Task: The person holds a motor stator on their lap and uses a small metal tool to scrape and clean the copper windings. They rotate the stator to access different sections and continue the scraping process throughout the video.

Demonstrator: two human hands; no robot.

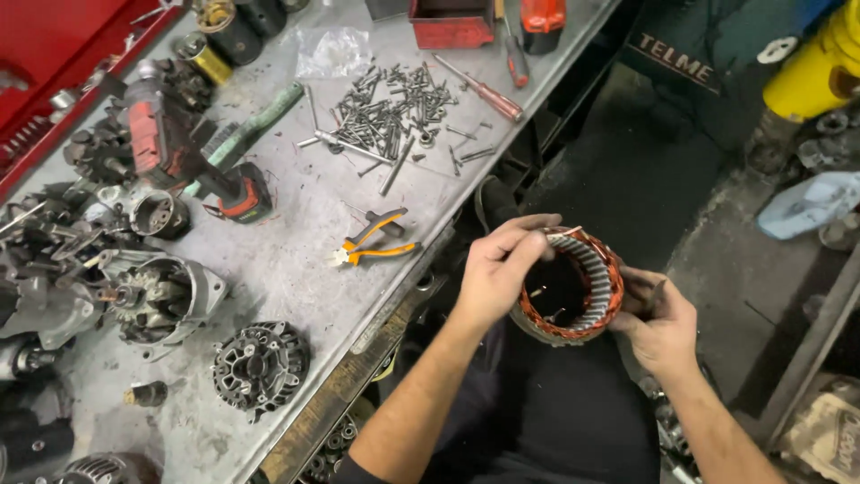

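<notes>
A ring of copper windings is held off the edge of a metal workbench, above the person's lap. The left hand pinches its top rim; the right hand cups its far side. Orange-handled pliers and loose screws lie on the bench nearby.

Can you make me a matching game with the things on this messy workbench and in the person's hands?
Things:
1. copper-wound ring
2. pliers
3. pile of screws
4. power drill

Places or colours:
A. lying on the bench, red and black
B. held between both hands, off the bench
C. orange handles, near the bench edge
D. heaped at the far side of the bench

Pairs: 1-B, 2-C, 3-D, 4-A
</notes>
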